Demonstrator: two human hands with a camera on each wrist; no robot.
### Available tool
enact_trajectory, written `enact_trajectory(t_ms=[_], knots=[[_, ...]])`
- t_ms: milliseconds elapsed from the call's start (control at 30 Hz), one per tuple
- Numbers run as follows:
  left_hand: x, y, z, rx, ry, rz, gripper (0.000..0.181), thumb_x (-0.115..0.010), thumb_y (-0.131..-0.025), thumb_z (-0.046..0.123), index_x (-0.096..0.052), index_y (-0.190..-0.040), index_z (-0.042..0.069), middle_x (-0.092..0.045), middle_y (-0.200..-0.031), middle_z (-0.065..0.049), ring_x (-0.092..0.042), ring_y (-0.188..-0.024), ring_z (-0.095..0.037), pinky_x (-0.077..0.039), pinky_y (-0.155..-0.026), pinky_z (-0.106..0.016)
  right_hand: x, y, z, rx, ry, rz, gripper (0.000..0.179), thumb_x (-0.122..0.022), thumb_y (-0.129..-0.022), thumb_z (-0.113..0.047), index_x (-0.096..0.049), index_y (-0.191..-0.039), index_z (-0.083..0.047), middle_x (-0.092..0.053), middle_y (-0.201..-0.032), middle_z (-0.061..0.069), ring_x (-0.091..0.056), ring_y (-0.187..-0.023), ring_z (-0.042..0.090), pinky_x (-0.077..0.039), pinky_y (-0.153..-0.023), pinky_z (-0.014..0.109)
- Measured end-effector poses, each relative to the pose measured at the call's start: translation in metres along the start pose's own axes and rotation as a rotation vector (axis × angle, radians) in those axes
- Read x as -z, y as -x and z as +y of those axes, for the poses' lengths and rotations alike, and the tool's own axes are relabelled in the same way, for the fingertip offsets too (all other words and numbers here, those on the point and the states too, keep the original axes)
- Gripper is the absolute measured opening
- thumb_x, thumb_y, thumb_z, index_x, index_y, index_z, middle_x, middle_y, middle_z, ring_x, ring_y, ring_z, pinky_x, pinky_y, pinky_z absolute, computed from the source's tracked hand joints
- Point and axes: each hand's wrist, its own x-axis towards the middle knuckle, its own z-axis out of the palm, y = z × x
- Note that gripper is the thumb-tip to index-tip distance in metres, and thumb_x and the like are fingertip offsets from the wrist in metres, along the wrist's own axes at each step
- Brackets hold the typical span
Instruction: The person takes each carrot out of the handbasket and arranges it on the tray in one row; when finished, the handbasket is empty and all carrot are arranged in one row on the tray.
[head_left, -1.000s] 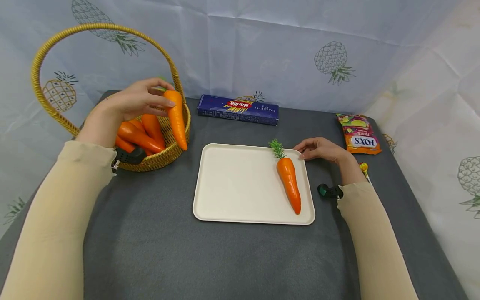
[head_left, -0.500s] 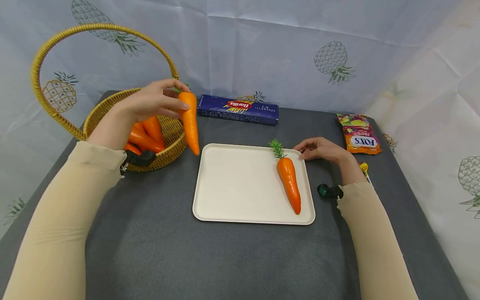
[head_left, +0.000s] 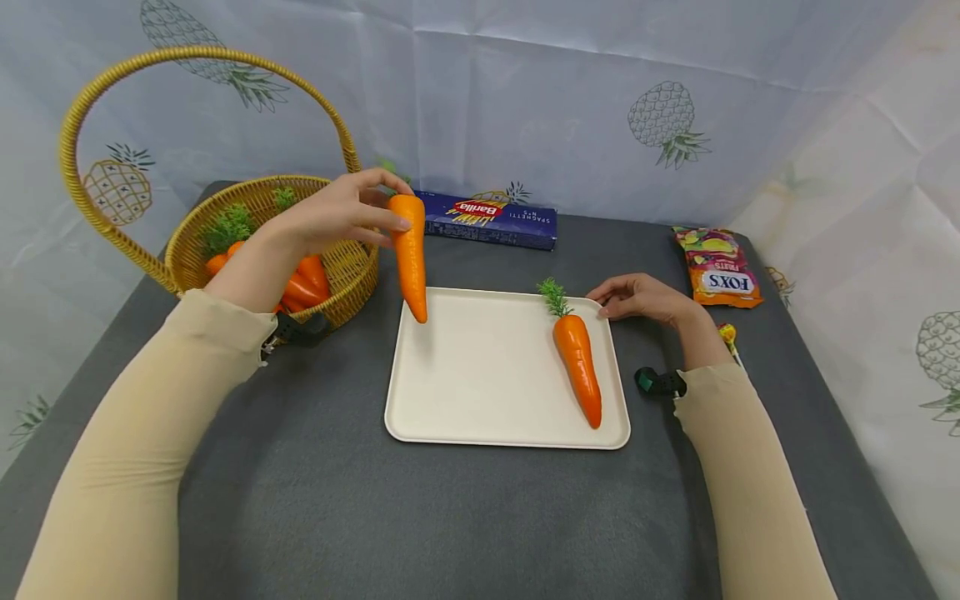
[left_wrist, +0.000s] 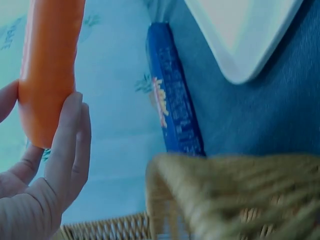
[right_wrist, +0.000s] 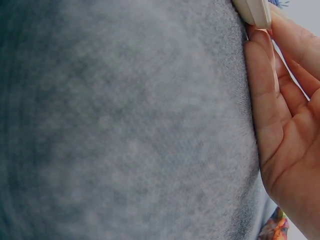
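Observation:
My left hand (head_left: 341, 215) grips the thick end of an orange carrot (head_left: 411, 256), which hangs point down over the far left corner of the cream tray (head_left: 480, 392). The left wrist view shows the same carrot (left_wrist: 49, 65) between my fingers (left_wrist: 70, 145). A second carrot (head_left: 577, 357) with a green top lies on the tray's right side. My right hand (head_left: 633, 297) rests on the grey cloth with straight fingers touching the tray's far right corner (right_wrist: 255, 12). The wicker basket (head_left: 341, 271) at the left holds several more carrots (head_left: 303, 283).
A blue spaghetti box (head_left: 487, 219) lies behind the tray against the pineapple-print backdrop. A Fox's sweets bag (head_left: 718, 268) and a lollipop (head_left: 727, 336) sit at the right. The basket's tall handle (head_left: 187, 58) arches over the left side. Grey cloth (head_left: 450, 517) covers the table.
My left hand has carried the carrot out of the basket and to the right, from over the basket rim to over the tray's corner. The right hand has stayed put.

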Motion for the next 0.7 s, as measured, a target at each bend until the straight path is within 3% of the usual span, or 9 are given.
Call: enact_trajectory(t_ms=[333,567,700], knots=[[-0.030,-0.013,-0.002,-0.026,0.028,-0.043,0.047,-0.065,-0.095,0.016,-0.043,-0.137,0.012,-0.048,-0.130,-0.011,-0.056,-0.119,-0.026,-0.057,-0.101,-0.040,0.000,0.001,0.001,0.027,-0.012,-0.009,0.039,-0.067,-0.094,-0.011,-0.059,-0.130,0.001,-0.066,-0.103,-0.011,-0.058,-0.085,0.011,-0.058,-0.082,0.017],[-0.054,-0.024,-0.006,-0.052,0.100,-0.076,0.045,-0.064,-0.095,0.007,-0.044,-0.135,0.009,-0.047,-0.130,-0.014,-0.058,-0.116,-0.030,-0.054,-0.103,-0.051,0.000,0.000,0.000,0.006,-0.006,-0.001,0.044,-0.067,-0.093,-0.012,-0.056,-0.133,0.004,-0.066,-0.103,-0.011,-0.059,-0.086,0.010,-0.058,-0.084,0.018],[-0.068,-0.029,-0.008,-0.056,0.097,-0.090,0.046,-0.065,-0.093,0.007,-0.046,-0.135,0.008,-0.048,-0.129,-0.016,-0.059,-0.114,-0.030,-0.055,-0.102,-0.051,0.000,0.000,-0.001,0.001,-0.005,-0.004,0.044,-0.067,-0.093,-0.012,-0.056,-0.133,0.003,-0.066,-0.104,-0.011,-0.059,-0.086,0.011,-0.058,-0.084,0.018]])
